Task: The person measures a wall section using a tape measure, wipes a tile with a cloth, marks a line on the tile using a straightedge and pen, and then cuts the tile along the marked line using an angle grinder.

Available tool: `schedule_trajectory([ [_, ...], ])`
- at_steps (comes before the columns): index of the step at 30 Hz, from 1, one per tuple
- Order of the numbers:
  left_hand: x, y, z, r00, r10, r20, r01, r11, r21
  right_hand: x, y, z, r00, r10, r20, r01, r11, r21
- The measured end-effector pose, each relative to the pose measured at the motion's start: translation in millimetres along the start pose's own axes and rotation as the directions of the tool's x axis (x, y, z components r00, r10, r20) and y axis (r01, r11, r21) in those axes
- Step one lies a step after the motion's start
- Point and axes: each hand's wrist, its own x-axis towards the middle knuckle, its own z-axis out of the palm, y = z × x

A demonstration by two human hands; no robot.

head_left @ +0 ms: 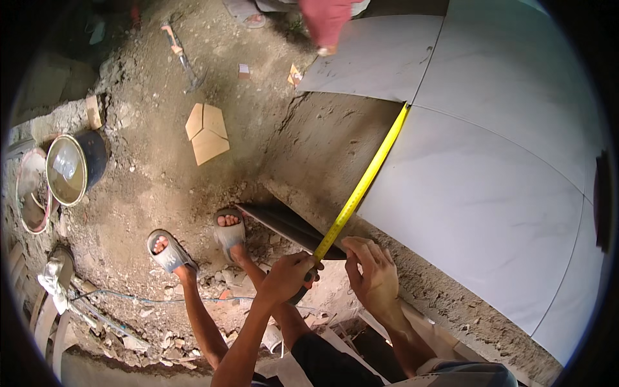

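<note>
My left hand (290, 277) is closed around a tape measure, its dark case partly hidden under the fingers. The yellow blade (367, 174) runs out from it up and to the right, ending by the corner joint of the laid grey tiles (477, 187). It crosses bare mortar (342, 138) where no tile lies. Right of the blade, my right hand (372, 271) has its thumb and fingers apart with nothing visible in them. Close to its fingertips is one end of a dark thin panel (290, 226), which slants below the blade.
A co-worker's red-clothed limb (324, 22), blurred, is at the tiles' far edge. A hammer (181, 57) and tan tile pieces (209, 132) lie on the dirt. Buckets (66, 169) stand at left. A blue cable (155, 298) crosses rubble near my sandalled feet (230, 229).
</note>
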Motion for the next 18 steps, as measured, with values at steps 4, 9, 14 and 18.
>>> schedule_trajectory([
  [4,7.8,10.8,-12.1,1.000,0.001,0.018,-0.002,1.000,0.022,9.3,0.0,5.7,0.998,-0.026,-0.062,0.027,1.000,0.003],
  [9,2.8,14.0,-11.8,0.999,0.011,0.039,-0.013,0.999,0.045,7.6,0.4,1.1,0.999,-0.012,-0.041,0.012,1.000,0.016],
  [14,-5.2,17.5,-4.8,0.995,-0.068,0.071,0.069,0.998,-0.010,0.6,0.8,-2.3,1.000,-0.005,-0.021,0.006,1.000,0.020],
  [18,-2.9,12.4,-7.9,0.992,-0.049,0.113,0.053,0.998,-0.038,1.0,-0.7,-3.4,1.000,-0.002,-0.007,0.002,0.999,0.036],
])
